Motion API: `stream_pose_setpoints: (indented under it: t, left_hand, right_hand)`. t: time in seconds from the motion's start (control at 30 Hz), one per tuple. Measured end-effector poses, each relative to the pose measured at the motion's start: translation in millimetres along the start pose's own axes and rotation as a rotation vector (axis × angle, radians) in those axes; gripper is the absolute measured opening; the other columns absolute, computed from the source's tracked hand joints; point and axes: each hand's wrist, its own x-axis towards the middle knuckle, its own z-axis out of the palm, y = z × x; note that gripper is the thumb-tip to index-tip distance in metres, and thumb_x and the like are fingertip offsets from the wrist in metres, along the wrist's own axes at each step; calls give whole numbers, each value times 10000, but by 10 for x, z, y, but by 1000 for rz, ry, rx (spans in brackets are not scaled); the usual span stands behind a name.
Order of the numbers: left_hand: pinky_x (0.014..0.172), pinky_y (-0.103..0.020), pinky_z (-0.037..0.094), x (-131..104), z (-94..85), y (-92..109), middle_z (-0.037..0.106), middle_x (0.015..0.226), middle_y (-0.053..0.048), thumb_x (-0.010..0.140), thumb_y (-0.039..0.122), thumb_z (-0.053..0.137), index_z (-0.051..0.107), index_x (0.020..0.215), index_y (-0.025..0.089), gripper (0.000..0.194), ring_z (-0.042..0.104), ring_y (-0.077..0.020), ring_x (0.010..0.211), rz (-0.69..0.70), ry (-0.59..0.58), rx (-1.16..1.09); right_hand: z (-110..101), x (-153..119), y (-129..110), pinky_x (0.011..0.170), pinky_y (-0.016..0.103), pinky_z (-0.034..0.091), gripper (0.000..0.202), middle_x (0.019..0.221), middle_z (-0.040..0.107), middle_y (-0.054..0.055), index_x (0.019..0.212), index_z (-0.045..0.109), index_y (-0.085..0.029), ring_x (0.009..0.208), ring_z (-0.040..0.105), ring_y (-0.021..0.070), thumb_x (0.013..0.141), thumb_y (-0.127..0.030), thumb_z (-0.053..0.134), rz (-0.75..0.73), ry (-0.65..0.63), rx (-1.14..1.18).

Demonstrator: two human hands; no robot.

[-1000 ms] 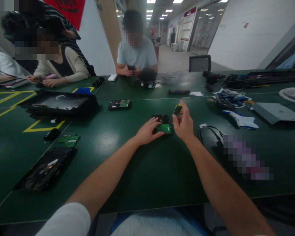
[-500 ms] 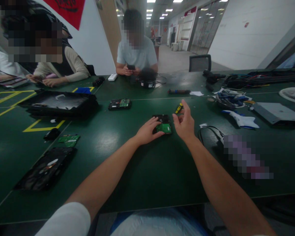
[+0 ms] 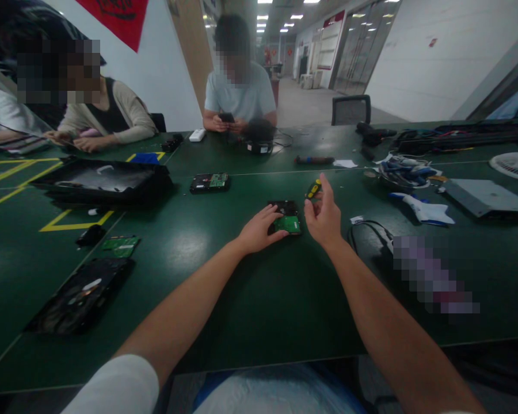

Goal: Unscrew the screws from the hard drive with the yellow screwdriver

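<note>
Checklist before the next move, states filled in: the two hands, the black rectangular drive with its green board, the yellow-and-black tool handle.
1. Left hand on the drive: ok, thumb and fingers spread over its left side.
2. Drive flat on the glossy dark-green table: ok.
3. Tool handle in the right hand: ok.
4. Tool tip seated: cannot tell.
5. Second black-and-green drive away from both hands: ok.

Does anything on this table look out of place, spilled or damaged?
One oddity: mosaic squares cover the long pinkish-purple object at the right, hiding its condition. Nothing stands out near the left hand: the black-and-green rectangular hard drive lies flat.
</note>
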Motion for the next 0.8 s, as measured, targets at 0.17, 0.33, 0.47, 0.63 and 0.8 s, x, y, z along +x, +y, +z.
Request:
stream_pose_setpoints:
  t: [0.17,0.33,0.47,0.63,0.8]
  left_hand:
    - [1291,-535,325,-2,-11,8,416,1679,-122,941,649,627,567,1464,228,674,293,-311,1606,-10,-8,-2]
    - [1296,-527,320,-7,-18,7,412,1681,-120,938,651,628,564,1468,221,686,282,-308,1611,-13,-10,-5]
    - [1302,-531,311,-5,-21,14,409,1684,-110,941,637,632,565,1463,231,665,279,-305,1612,-12,-8,-6]
    - [1304,-520,309,-3,-24,17,412,1683,-107,939,639,634,563,1463,230,668,284,-301,1611,1,-6,-4]
    - [1301,-520,313,-3,-15,8,413,1681,-115,945,634,630,565,1460,223,662,287,-303,1609,10,1,0]
  right_hand:
    - [-5,8,1,781,438,664,704,1346,671,139,1641,289,-270,842,725,228,1015,-445,560,6,5,-16]
    - [1,11,11,800,415,662,689,1397,652,144,1639,285,-270,975,739,251,1019,-404,552,-8,9,5]
    - [3,7,20,815,424,659,671,1416,641,145,1647,260,-275,1037,736,265,1035,-383,512,-5,4,-7]
    - [-1,13,25,815,446,663,716,1441,621,149,1650,246,-275,1049,729,277,1022,-432,552,-6,12,-26]
    - [-2,5,12,763,429,667,704,1447,613,164,1644,276,-266,963,733,257,1019,-441,550,-15,5,-35]
